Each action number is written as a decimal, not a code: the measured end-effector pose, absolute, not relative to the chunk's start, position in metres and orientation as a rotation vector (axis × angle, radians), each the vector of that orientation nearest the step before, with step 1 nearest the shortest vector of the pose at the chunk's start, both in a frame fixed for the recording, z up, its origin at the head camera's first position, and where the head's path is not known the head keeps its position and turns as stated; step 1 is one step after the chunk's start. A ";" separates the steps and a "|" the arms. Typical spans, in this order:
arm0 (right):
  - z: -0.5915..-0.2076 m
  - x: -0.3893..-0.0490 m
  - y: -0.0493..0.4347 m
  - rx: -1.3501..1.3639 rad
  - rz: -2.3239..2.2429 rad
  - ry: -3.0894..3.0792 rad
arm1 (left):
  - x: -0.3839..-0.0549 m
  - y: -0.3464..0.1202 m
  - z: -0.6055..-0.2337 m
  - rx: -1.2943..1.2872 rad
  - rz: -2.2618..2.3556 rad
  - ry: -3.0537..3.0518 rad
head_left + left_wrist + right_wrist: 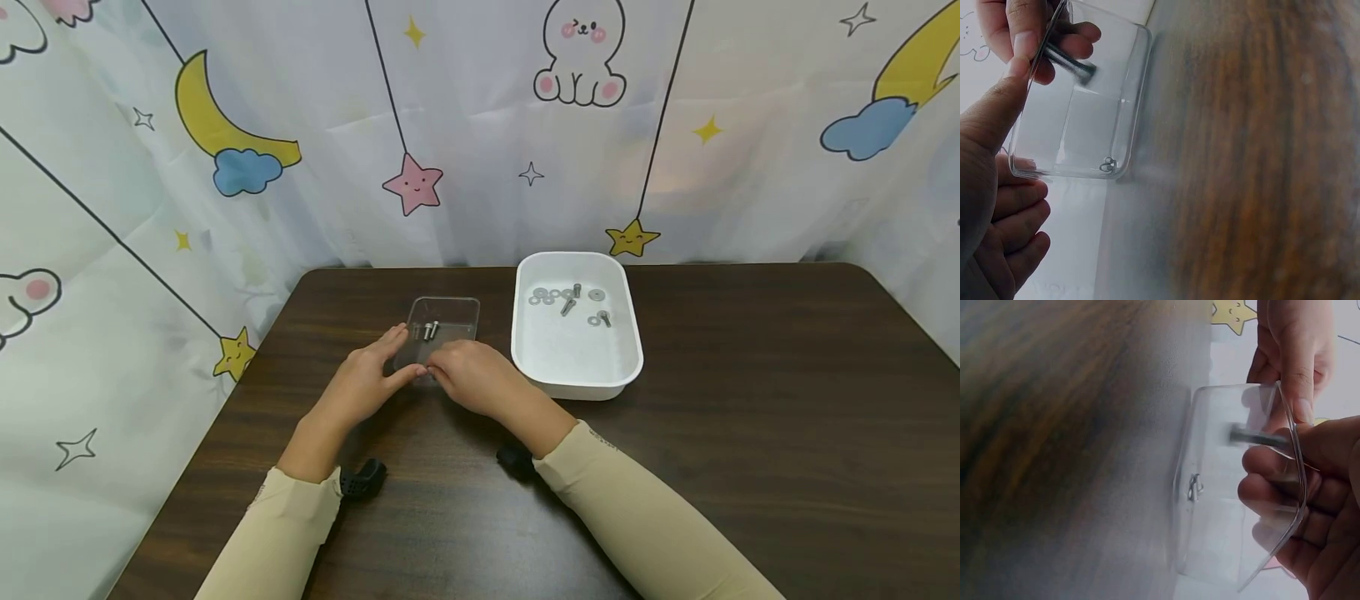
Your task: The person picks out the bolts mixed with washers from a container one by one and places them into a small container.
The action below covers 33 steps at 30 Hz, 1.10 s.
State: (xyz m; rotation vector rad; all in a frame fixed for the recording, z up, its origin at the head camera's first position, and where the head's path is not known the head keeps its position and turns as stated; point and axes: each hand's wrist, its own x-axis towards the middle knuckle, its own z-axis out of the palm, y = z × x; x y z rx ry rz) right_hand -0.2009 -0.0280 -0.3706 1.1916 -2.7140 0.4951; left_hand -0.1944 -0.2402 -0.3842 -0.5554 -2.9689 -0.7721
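Observation:
A small clear plastic box (461,312) stands on the table with a few short metal bolts (431,331) lying in it. My right hand (480,379) reaches over the near rim and pinches another bolt (1260,437) between thumb and fingers; it looks blurred, its far end pointing down into the box. Beside the box's left near corner is my left hand (352,387), index finger stretched along the left side. The left thumb (997,103) lies straight at the near rim, its tip close to the right fingertips.
To the right of the box, a white tray (577,367) holds loose washers (540,296) and several bolts (568,307). Both stand on a dark wooden table (750,400). Behind hangs a patterned curtain (480,100). Each wrist wears a black band (363,479).

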 end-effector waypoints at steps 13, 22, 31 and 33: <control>-0.367 -0.200 -0.021 1.190 0.592 -2.749 | -0.194 -0.240 -0.385 -0.553 -0.784 -2.973; -0.356 -0.201 0.001 1.179 0.671 -2.641 | -0.194 -0.240 -0.385 -0.548 -0.780 -2.979; -0.348 -0.211 0.048 1.033 0.725 -2.587 | -0.192 -0.238 -0.383 -0.516 -0.778 -2.993; -0.347 -0.215 0.063 0.973 0.740 -2.604 | -0.191 -0.238 -0.383 -0.516 -0.785 -2.992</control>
